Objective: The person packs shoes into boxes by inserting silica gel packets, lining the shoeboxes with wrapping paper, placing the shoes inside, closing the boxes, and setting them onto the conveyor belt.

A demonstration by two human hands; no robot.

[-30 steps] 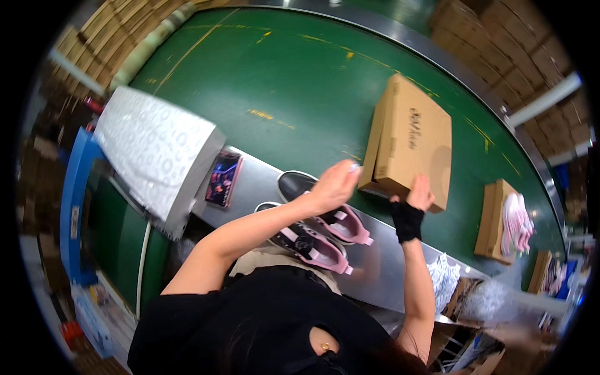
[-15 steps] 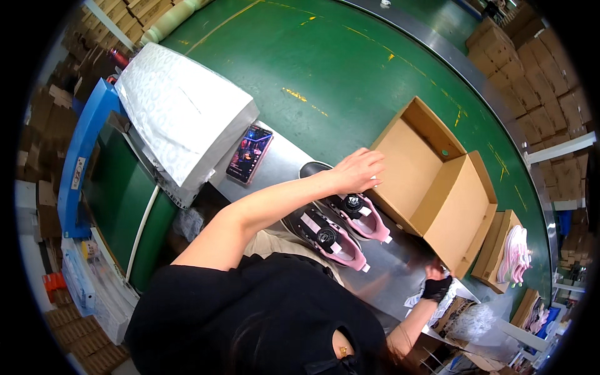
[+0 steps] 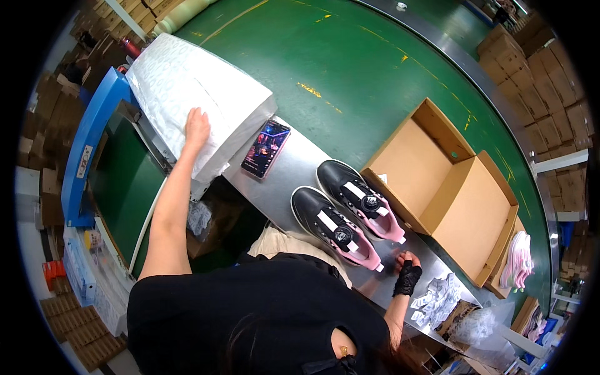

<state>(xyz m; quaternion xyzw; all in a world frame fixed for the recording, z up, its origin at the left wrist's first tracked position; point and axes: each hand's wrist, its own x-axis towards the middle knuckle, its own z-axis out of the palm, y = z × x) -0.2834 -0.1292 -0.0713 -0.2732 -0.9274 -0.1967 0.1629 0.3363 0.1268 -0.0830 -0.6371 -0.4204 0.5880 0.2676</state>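
My left hand (image 3: 197,128) rests on a tall stack of white patterned wrapping paper (image 3: 187,94), its fingers stretched over the top sheet. In a black fingerless glove, my right hand (image 3: 407,265) hovers at the heel end of the shoes with curled fingers; what they hold, if anything, is too small to make out. Two black shoes with pink linings and round dials, a nearer shoe (image 3: 315,212) and a farther shoe (image 3: 344,181), lie side by side on the metal table (image 3: 300,147). Beyond them an open brown cardboard shoebox (image 3: 412,156) has a small white piece at its near edge.
A lit phone (image 3: 266,149) lies between the paper stack and the shoes. Small white packets (image 3: 437,300) are heaped right of my right hand. Past the box sit pink-and-white shoe parts (image 3: 517,259). A green conveyor belt (image 3: 350,62) runs behind; a blue frame (image 3: 87,150) stands left.
My left hand has moved from the shoebox's edge leftward onto the paper stack. My right hand has come from beside the packets toward the shoes. The view has shifted slightly.
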